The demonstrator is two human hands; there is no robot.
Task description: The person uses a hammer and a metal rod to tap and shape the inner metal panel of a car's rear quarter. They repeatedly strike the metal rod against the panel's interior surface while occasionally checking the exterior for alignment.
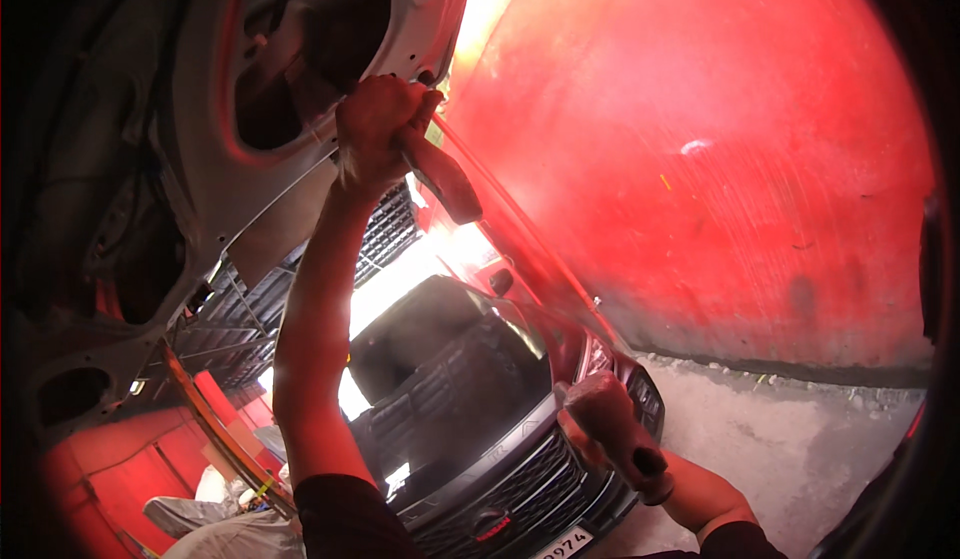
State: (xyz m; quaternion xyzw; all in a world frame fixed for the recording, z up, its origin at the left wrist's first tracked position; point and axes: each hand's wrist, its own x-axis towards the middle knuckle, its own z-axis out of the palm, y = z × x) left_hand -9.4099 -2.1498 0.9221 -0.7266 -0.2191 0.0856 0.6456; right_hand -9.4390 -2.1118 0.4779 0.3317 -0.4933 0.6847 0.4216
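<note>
My left hand is raised to the edge of an open car body panel at the upper left. Its fingers are closed round a short, thick bar with a blunt end, which slants down to the right; its kind I cannot make out. Lower right, my right hand grips a thick, blunt tool like a hammer, held apart from the panel. The tool has a dark round end near my wrist, and part of the grip is hidden.
A dark car stands just beyond my arms, its grille toward me. A red wall rises on the right above a concrete floor. At the lower left lies pale sheeting near a curved strip.
</note>
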